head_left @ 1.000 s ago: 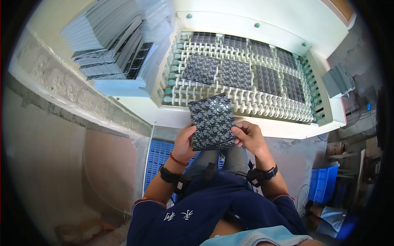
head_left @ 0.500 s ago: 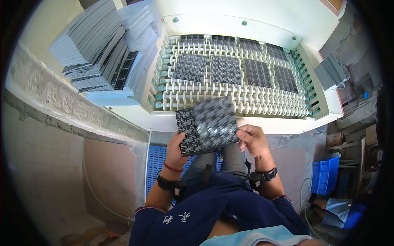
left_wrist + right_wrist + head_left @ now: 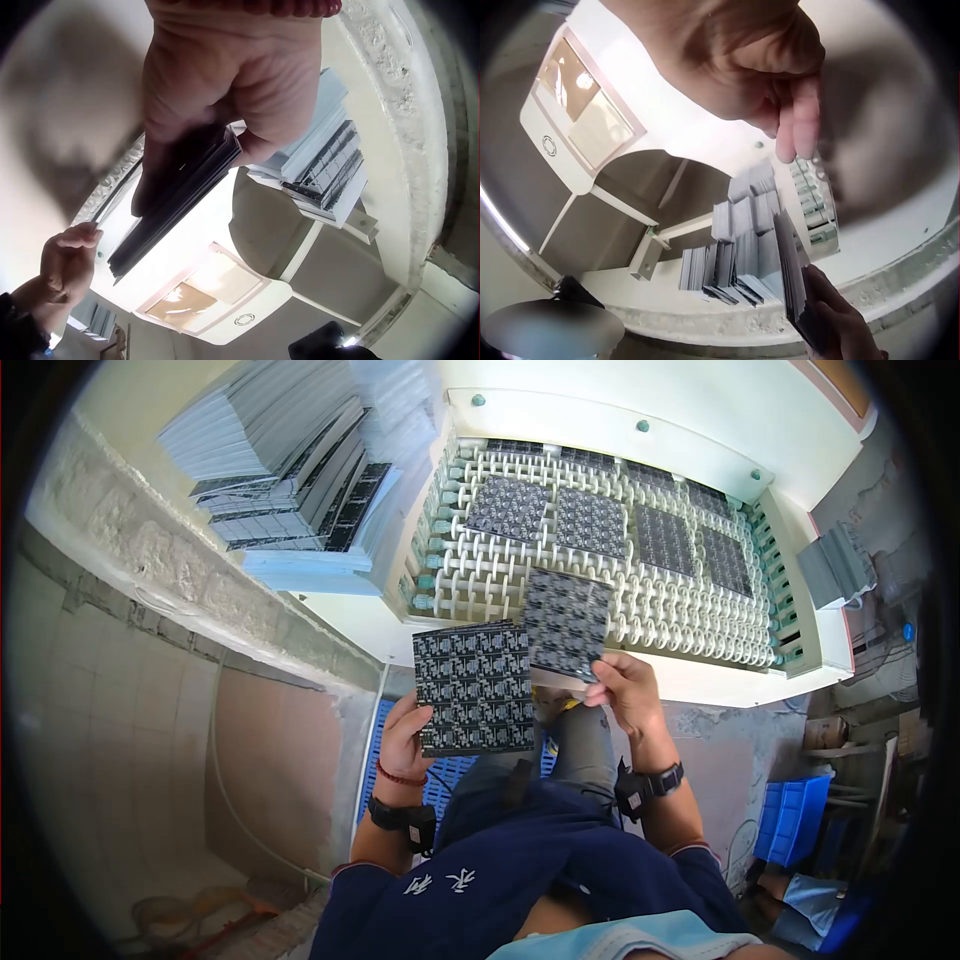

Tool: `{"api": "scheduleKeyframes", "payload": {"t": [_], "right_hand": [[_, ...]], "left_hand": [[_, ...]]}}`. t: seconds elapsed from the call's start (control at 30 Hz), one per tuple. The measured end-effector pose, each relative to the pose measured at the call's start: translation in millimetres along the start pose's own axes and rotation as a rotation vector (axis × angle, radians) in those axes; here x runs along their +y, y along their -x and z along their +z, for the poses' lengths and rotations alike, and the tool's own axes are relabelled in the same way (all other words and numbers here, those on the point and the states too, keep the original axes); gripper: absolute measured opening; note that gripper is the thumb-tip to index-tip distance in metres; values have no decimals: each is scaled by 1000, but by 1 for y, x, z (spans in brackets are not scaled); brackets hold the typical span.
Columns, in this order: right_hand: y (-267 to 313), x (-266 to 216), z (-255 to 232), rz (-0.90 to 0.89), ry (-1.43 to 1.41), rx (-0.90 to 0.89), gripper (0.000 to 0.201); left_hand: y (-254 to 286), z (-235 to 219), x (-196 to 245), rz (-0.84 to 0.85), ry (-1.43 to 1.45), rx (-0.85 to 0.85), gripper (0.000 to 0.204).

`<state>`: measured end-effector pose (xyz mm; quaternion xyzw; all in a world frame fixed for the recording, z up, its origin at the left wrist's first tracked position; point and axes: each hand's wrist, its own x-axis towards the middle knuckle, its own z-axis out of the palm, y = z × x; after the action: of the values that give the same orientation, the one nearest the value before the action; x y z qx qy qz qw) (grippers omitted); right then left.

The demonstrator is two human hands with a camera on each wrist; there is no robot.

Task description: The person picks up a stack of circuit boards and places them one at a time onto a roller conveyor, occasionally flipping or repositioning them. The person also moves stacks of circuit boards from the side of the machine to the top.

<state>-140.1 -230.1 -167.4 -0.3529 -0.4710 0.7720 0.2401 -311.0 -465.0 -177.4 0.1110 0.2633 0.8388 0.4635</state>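
My left hand [image 3: 402, 735] grips a small stack of black printed circuit boards [image 3: 472, 690] by its left edge, thumb on top. In the left wrist view several board edges [image 3: 176, 202] show stacked together between fingers and thumb. With thumb and fingers, my right hand [image 3: 632, 692] pinches one circuit board [image 3: 567, 622] at its lower right corner. That board is up and to the right of the stack, overlapping the near rollers in the head view. Beyond it, more boards [image 3: 590, 523] lie in two rows on the white roller conveyor [image 3: 680, 628].
Tall stacks of boards and pale sheets [image 3: 285, 435] stand left of the conveyor, on a blue base [image 3: 310, 572]. The machine's white front edge [image 3: 720, 685] runs before me. A grey stack [image 3: 838, 565] sits at its right end. A blue crate [image 3: 790, 820] stands lower right.
Both hands held the boards together at first. My right hand has drawn one board off the stack, rightward and then toward the rollers, while the left hand has moved the stack left.
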Motion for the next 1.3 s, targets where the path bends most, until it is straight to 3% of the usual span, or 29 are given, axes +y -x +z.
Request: {"api": "scheduleKeyframes", "payload": {"t": [0.07, 0.13, 0.3, 0.37, 0.43, 0.5, 0.57, 0.77, 0.83, 0.93, 1.03, 1.17, 1.3], "right_hand": [[-13, -1, 22, 48, 20, -120, 23], [-29, 1, 43, 44, 12, -147, 23], [-51, 11, 59, 84, 88, -228, 22], [-40, 3, 56, 94, 173, -177, 24], [-23, -6, 47, 118, 347, -270, 26], [-8, -7, 47, 144, 319, -280, 24], [1, -2, 42, 99, 355, -413, 22], [-18, -19, 15, -21, 287, -222, 20], [-34, -31, -6, -66, 307, -52, 20], [-50, -46, -28, -77, 541, 105, 19], [-51, -58, -46, -124, 612, 164, 21], [-42, -83, -90, -139, 489, 247, 20], [-44, -95, -142, -167, 759, 388, 23]], "left_hand": [[3, 0, 2, 14, -20, 16, 37], [4, 2, 2, 56, -88, 103, 35], [3, 3, 4, 73, -105, 99, 32], [-1, 5, 4, 69, -112, 85, 30], [-4, 7, 2, 52, -158, 85, 30], [-13, 7, -1, 42, -168, 49, 30], [-21, 11, -7, 38, -221, 38, 28], [-32, 12, -17, 48, -181, 52, 27], [-30, 10, -16, 44, -157, 62, 27], [-25, 1, -15, 55, -148, 116, 30], [-23, 6, -12, 73, -150, 120, 28], [-21, 8, -11, 92, -160, 118, 29], [-20, 2, -12, 65, -148, 76, 30]]}}
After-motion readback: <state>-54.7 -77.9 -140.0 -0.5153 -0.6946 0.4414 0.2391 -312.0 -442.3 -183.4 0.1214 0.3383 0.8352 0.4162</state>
